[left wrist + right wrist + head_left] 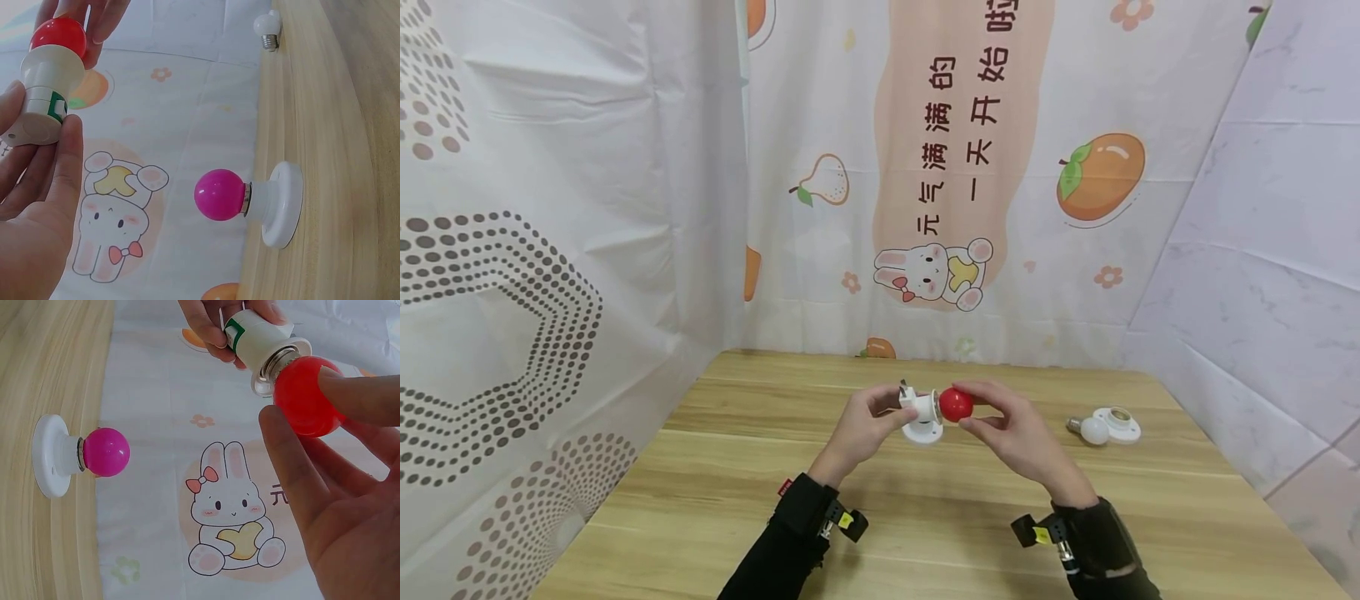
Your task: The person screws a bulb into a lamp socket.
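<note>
My left hand (867,425) grips a white plug-in lamp socket (53,72) with a green patch on its side; metal prongs stick out of its back. A red light bulb (306,397) is pinched between the thumb and fingers of my right hand (1017,433). The bulb's metal screw base sits in the mouth of the socket, part of the thread still showing in the right wrist view. Both hands are raised above the table, facing each other. Beyond them a magenta bulb (220,194) stands in a round white lamp base (51,456), mostly covered by the socket in the head view.
On the right of the wooden table (730,467), a white bulb (1094,431) lies against another round lamp base (1126,427) whose socket faces up. Printed curtains (820,275) hang behind the table and along both sides.
</note>
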A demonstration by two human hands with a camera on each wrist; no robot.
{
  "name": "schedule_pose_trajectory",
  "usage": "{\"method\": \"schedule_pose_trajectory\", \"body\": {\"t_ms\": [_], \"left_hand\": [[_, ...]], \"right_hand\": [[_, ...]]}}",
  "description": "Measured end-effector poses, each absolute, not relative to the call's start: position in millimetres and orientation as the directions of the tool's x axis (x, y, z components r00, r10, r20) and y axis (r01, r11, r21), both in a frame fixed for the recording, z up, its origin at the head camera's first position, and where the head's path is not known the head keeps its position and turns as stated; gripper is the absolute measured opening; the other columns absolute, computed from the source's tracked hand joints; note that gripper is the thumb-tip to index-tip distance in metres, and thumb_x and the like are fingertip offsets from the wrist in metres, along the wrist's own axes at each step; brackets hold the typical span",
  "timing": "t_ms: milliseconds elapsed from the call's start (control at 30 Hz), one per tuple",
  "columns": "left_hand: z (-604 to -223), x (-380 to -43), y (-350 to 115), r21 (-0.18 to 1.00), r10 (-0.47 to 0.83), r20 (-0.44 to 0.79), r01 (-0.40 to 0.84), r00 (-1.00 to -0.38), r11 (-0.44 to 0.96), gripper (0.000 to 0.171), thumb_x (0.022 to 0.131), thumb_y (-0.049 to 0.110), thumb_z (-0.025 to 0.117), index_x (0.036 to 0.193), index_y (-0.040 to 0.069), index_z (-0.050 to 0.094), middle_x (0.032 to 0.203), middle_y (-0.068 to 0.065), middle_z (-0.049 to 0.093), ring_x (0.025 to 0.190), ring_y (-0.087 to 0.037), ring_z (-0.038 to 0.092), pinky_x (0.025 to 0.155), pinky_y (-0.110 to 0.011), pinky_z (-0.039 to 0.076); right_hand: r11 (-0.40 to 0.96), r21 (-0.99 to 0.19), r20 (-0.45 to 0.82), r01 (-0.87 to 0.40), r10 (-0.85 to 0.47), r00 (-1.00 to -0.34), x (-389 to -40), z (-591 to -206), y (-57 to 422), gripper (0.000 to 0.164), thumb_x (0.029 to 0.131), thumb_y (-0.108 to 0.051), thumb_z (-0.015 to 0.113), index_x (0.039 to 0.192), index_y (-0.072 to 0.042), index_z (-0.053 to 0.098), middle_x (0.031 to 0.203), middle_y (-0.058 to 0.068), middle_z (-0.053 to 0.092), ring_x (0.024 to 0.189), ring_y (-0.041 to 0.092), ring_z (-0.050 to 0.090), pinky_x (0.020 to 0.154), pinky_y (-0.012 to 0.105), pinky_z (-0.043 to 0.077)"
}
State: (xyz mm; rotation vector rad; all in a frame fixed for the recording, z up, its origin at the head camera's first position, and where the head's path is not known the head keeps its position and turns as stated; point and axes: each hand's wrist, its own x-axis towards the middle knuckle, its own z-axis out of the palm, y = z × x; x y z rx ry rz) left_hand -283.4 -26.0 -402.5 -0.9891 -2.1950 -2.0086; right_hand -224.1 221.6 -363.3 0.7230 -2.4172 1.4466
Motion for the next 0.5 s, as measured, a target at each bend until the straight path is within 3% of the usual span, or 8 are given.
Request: {"method": "schedule_pose_trajectory", "body": {"t_ms": [100,333,500], "left_hand": [[-402.8,-283.4,-26.3,0.894,0.441,0.41,0.447,-0.798,-0.021,0.036,0.096,0.014,0.072,0.126,-0.004,0.066,0.116,-0.011,0.071,0.105,-0.021,0.066,0.09,-0.033,0.055],[-401.4,-281.8,-26.3,0.897,0.444,0.406,0.442,-0.799,-0.026,0.031,0.096,0.015,0.073,0.123,0.003,0.069,0.117,-0.011,0.071,0.103,-0.02,0.066,0.089,-0.033,0.056],[-401.9,-282.6,-25.4,0.893,0.446,0.414,0.449,-0.793,-0.031,0.032,0.096,0.014,0.072,0.124,-0.001,0.068,0.118,-0.012,0.071,0.104,-0.021,0.066,0.089,-0.033,0.056]], "right_hand": [[0.399,-0.761,0.429,-0.512,-0.283,-0.858,-224.6,-364.1,221.8,0.049,0.091,-0.007,0.076,0.137,-0.008,0.062,0.131,0.011,0.061,0.117,0.034,0.061,0.083,0.026,0.059],[0.426,-0.781,0.382,-0.456,-0.252,-0.889,-222.8,-363.9,219.9,0.049,0.094,-0.02,0.075,0.139,-0.007,0.061,0.126,0.01,0.064,0.111,0.03,0.062,0.082,0.025,0.058],[0.416,-0.811,0.34,-0.411,-0.236,-0.91,-223.0,-363.7,218.8,0.051,0.096,-0.024,0.072,0.14,-0.003,0.058,0.125,0.015,0.064,0.102,0.027,0.068,0.081,0.027,0.059]]}}
